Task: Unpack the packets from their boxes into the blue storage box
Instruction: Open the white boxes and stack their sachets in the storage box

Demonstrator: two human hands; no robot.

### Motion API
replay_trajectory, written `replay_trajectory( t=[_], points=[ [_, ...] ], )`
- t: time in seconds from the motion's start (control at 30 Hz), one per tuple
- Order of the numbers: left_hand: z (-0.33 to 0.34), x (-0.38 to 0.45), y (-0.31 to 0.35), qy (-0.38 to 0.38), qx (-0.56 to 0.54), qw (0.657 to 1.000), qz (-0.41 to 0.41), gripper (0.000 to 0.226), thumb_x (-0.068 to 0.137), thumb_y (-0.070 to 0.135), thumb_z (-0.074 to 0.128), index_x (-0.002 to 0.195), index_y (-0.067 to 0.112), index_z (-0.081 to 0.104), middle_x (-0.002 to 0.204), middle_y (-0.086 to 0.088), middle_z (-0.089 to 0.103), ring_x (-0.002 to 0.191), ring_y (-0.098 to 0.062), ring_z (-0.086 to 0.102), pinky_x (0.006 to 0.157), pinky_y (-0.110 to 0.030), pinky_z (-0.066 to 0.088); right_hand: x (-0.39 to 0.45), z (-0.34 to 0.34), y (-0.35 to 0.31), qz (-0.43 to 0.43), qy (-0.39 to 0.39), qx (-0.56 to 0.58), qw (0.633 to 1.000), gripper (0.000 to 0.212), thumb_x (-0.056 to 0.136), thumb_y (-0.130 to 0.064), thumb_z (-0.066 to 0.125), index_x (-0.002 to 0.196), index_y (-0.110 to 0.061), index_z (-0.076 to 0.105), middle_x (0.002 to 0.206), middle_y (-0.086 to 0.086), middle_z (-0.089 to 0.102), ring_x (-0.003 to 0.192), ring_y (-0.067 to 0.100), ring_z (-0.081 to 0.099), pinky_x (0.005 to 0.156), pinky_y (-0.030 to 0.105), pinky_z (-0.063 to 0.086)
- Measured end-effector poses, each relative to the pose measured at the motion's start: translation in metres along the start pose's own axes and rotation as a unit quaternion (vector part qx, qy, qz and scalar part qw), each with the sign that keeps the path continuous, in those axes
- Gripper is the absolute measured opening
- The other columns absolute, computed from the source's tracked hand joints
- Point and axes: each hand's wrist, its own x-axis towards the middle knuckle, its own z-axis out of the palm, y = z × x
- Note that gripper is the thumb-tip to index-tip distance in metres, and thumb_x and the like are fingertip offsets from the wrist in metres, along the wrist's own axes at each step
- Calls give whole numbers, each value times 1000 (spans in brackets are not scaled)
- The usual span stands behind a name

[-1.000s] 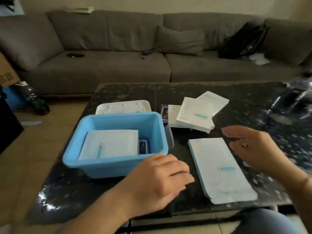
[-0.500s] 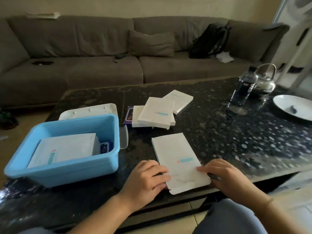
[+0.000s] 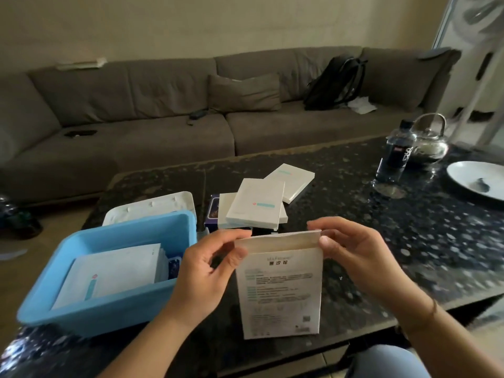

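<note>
1. Upright above the table (image 3: 409,255), a white box (image 3: 279,293) is held with its printed side to the camera and its top flap open
2. Left hand (image 3: 207,271) pinches its upper left corner; right hand (image 3: 360,257) pinches the upper right
3. Blue storage box (image 3: 103,315) at left holds flat white packets (image 3: 114,271)
4. Closed white boxes (image 3: 256,204) lie stacked behind

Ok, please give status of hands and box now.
Left hand and right hand grip flat white cardboard box, top flap open. Blue plastic storage box unobstructed.
</note>
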Motion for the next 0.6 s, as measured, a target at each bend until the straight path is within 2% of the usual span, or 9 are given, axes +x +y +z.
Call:
replay_trajectory(
  t=[0.07, 0.1, 0.17, 0.23, 0.3, 0.43, 0.6],
  points=[
    [-3, -2, -1, 9, 20, 1000, 15, 27, 89, 52, 59, 112, 41, 67, 103, 20, 71, 99, -6, 67, 77, -15, 55, 0, 2, -4, -27, 0, 11, 1000, 17, 85, -20, 65, 98, -23, 76, 97, 5, 75, 87, 14, 71, 72, 21, 56],
    [-3, -3, -2, 10, 23, 999, 24, 25, 90, 49, 60, 110, 37, 68, 103, 19, 71, 100, -7, 67, 79, -16, 55, -2, 4, -8, -41, -10, 1, 999, 15, 86, -30, 66, 96, -25, 76, 98, 0, 75, 89, 12, 71, 73, 19, 56],
    [-3, -5, -1, 16, 15, 999, 36, 22, 91, 44, 61, 107, 31, 69, 105, 19, 71, 102, -7, 67, 80, -14, 54, -5, 7, -12, -53, -18, -28, 998, 25, 84, -48, 66, 95, -28, 75, 97, -4, 76, 90, 12, 72, 72, 19, 56],
    [-2, -8, 0, 19, 7, 999, 40, 21, 91, 42, 61, 105, 28, 69, 105, 18, 71, 103, -7, 66, 81, -13, 53, -6, 8, -12, -45, -8, -29, 999, 13, 84, -34, 69, 91, -27, 76, 94, -1, 76, 87, 13, 72, 70, 23, 58],
    [0, -9, 1, 14, -7, 999, 46, 19, 92, 39, 61, 103, 26, 69, 104, 15, 71, 101, -10, 67, 80, -15, 54, -8, 9, -11, -40, -3, -41, 998, 13, 81, -18, 69, 90, -25, 75, 93, 1, 75, 85, 12, 72, 68, 24, 59],
    [2, -9, 2, 23, -6, 999, 33, 14, 90, 29, 64, 101, 23, 70, 100, 12, 72, 97, -13, 67, 77, -17, 54, -11, 12, -12, -40, 19, -66, 997, 16, 80, -17, 70, 89, -30, 74, 90, 0, 75, 82, 9, 71, 65, 22, 58],
    [8, -10, 2, 24, -3, 999, 41, 13, 91, 23, 61, 101, 22, 69, 100, 12, 70, 96, -15, 66, 72, -19, 56, -11, 14, -17, -6, 20, -27, 999, 12, 77, -13, 72, 77, -24, 75, 94, 1, 74, 85, 14, 70, 68, 31, 60]
  ],
)
